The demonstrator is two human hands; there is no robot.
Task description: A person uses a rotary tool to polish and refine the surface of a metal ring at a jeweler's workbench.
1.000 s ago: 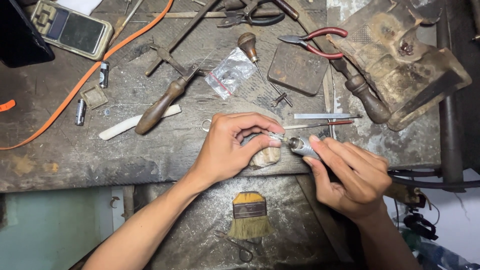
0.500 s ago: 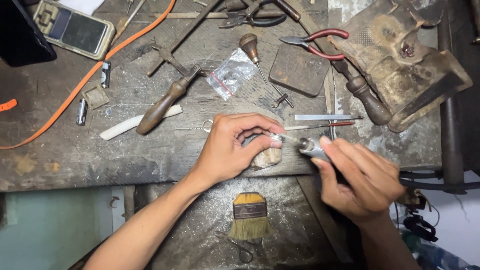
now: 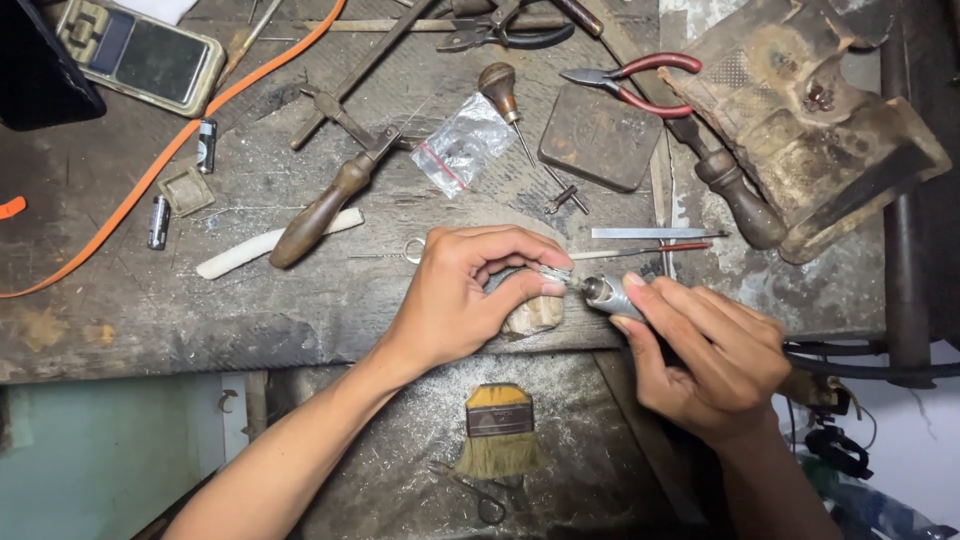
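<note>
My left hand pinches a small silvery metal piece against a worn wooden bench peg at the front edge of the workbench. My right hand grips a rotary tool handpiece, its metal tip pointing left and touching the small piece between my left fingertips. Both hands meet just above the peg.
The wooden workbench carries a wooden-handled tool, a small plastic bag, red-handled pliers, a dark square block, a flat file, a digital scale and an orange strap. A brush lies on the dusty lower tray.
My right hand and the handpiece have shifted slightly right and back toward the piece. My left hand stays put on the peg.
</note>
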